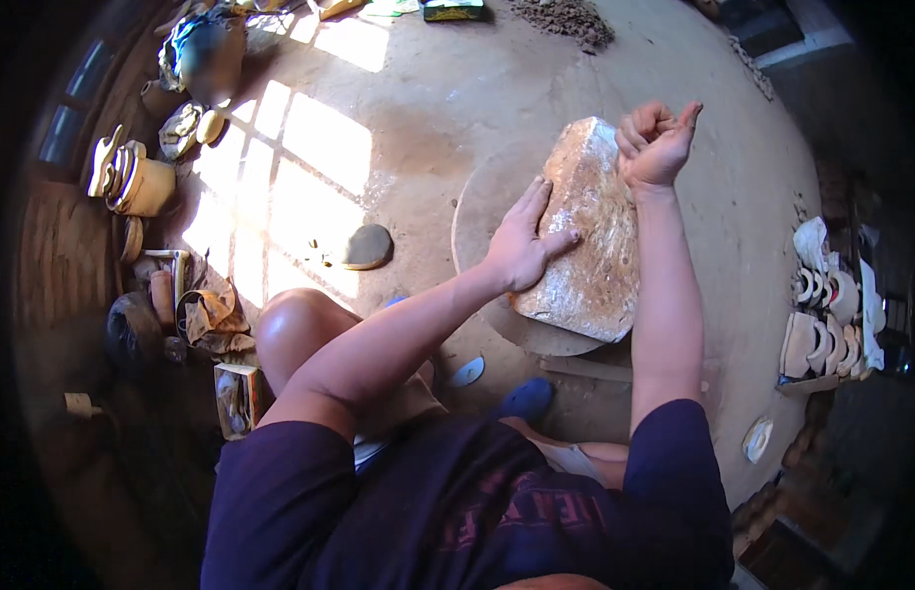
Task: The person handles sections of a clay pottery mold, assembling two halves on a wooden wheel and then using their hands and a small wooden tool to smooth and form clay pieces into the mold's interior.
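Observation:
A thick rough slab (590, 241), stone-like, mottled orange-brown with whitish edges, lies in front of me on a flat round disc (551, 339). My left hand (529, 241) rests flat on the slab's left part, with the fingers stretched toward its far end and the thumb spread apart. Over the slab's far right edge is my right hand (659, 146), palm turned up. Its fingers are curled in and the thumb sticks out. I see nothing held in it; whether it touches the slab, I cannot tell.
Left of the disc, a dark round piece (367, 247) lies on the sunlit floor. A tan pot (146, 189) with stacked pieces stands along the left wall. Curved clay-like pieces (819, 346) fill a rack at right. Crumbled soil (573, 22) is heaped at the far side.

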A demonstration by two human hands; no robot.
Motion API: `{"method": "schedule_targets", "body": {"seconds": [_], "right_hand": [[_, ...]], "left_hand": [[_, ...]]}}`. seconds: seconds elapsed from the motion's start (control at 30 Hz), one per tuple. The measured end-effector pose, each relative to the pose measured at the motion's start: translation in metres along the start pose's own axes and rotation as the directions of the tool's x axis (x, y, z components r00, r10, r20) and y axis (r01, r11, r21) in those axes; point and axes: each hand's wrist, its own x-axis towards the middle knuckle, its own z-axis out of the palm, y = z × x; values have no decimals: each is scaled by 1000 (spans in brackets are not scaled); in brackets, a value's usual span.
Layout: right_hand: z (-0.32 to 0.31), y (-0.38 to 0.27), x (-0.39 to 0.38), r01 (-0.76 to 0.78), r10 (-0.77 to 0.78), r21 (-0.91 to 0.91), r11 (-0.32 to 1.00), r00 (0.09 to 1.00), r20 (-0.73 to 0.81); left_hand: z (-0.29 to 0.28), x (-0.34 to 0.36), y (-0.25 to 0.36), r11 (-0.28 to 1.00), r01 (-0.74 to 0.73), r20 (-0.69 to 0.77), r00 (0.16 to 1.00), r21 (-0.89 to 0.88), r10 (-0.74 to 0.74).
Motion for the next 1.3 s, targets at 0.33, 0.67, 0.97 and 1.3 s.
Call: {"method": "schedule_targets", "body": {"seconds": [0.33, 0.67, 0.97, 1.3], "right_hand": [[-55, -19, -8, 114, -106, 67, 991, 988, -113], [-103, -13, -74, 175, -173, 22, 984, 983, -65], [-84, -5, -154, 105, -117, -141, 984, 990, -79], [-93, -10, -202, 209, -213, -42, 977, 967, -139]], "left_hand": [[3, 3, -3, 998, -41, 3, 999, 53, 41], [13, 12, -3, 997, -17, 99, 995, -78, 25], [20, 3, -12, 909, 37, 95, 996, -415, 2], [36, -14, 10, 883, 95, 104, 993, -461, -53]]}}
